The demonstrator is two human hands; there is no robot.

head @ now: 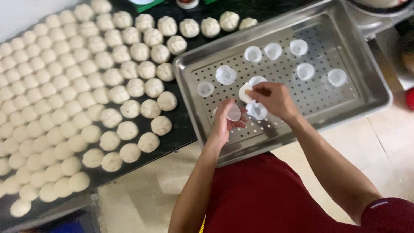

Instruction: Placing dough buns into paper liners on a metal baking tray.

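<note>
Left hand (224,123) curled around a translucent white paper cup (233,113) over the perforated steel tray (371,92) | right hand (272,98) pinched a round pale dough ball (244,92), mostly hidden by its fingers | rows of dough balls (86,95) cut off at left.

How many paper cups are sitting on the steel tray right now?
About 9 on the perforated tray: three along the back, two at right, two at left, two by the right hand. The left hand holds more, possibly stacked.
</note>
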